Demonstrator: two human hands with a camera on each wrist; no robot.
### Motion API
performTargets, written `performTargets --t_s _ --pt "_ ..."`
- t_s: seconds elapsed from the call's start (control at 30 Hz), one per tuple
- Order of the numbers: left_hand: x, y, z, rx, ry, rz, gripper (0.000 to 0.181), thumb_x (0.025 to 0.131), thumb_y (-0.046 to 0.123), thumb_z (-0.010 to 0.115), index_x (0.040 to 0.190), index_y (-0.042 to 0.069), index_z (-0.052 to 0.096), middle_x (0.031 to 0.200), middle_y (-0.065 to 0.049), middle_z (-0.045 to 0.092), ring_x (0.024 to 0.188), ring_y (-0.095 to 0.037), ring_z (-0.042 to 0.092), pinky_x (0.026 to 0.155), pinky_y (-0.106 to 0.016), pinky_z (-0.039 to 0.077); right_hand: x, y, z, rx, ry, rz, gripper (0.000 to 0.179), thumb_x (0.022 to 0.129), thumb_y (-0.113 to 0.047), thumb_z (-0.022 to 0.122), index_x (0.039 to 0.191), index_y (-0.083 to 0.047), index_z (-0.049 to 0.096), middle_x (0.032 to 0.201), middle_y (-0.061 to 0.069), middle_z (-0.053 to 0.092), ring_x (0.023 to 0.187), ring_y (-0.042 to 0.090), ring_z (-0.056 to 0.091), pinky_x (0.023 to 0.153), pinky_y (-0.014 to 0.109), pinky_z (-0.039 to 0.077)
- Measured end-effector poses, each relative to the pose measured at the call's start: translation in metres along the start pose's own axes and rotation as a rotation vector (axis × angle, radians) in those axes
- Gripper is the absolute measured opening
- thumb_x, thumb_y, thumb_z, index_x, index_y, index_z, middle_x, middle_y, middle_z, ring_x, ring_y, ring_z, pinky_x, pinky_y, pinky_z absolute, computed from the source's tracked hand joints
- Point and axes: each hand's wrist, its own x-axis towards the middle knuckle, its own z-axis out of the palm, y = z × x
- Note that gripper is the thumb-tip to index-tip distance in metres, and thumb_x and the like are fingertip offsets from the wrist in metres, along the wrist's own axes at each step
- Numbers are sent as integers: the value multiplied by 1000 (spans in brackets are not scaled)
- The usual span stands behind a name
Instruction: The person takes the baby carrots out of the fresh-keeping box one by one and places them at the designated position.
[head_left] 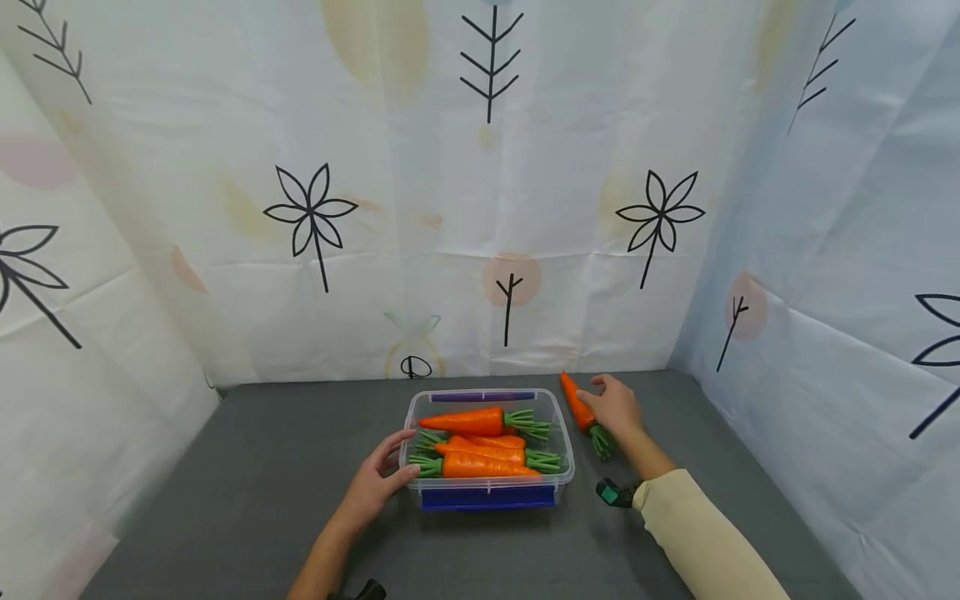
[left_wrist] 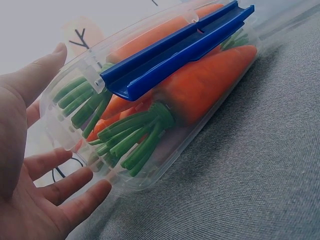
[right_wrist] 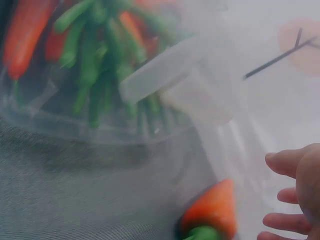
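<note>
A clear plastic box with blue clips holds several orange carrots with green stem tufts. My left hand rests at the box's left end, its fingers spread and fairly straight; in the left wrist view the fingertips of this hand lie by the clear wall. Right of the box, a single carrot lies on the table, stems towards me. My right hand is over and beside this carrot, fingers loosely extended. In the right wrist view a gap shows between the hand and the carrot.
The dark grey table carries the box near its back edge. Patterned white cloth rises behind and on both sides. A dark strap with a green part is at my right wrist.
</note>
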Motion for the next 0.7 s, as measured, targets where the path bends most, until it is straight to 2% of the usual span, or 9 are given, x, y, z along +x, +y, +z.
performTargets --t_s 0.13,0.33,0.43,0.7 --pt "0 0 -1 7 0 11 52 91 17 68 140 16 51 143 -21 44 119 -37 52 84 -35 50 5 -16 -8 36 -16 -20 50 94 -33 64 130 0 56 123 25 58 105 39 57 84 52 46" --pt "1 1 0 2 0 -1 52 91 17 69 140 16 51 143 -21 44 119 -37 52 84 -35 50 9 -42 -18 114 -55 -120 47 94 -31 65 131 -3 55 129 24 55 117 39 51 93 54 43" --pt "1 1 0 -4 2 -13 52 91 18 69 140 16 51 143 -21 45 120 -36 52 85 -36 50 9 -58 -24 166 -116 -162 47 94 -31 65 132 -4 55 131 22 55 121 38 49 96 53 42" --pt "0 1 1 -19 2 -1 53 91 14 68 141 15 50 144 -22 43 121 -39 50 86 -40 49 9 -104 -39 265 -342 -194 46 96 -30 62 134 -6 53 134 20 53 121 37 49 99 52 40"
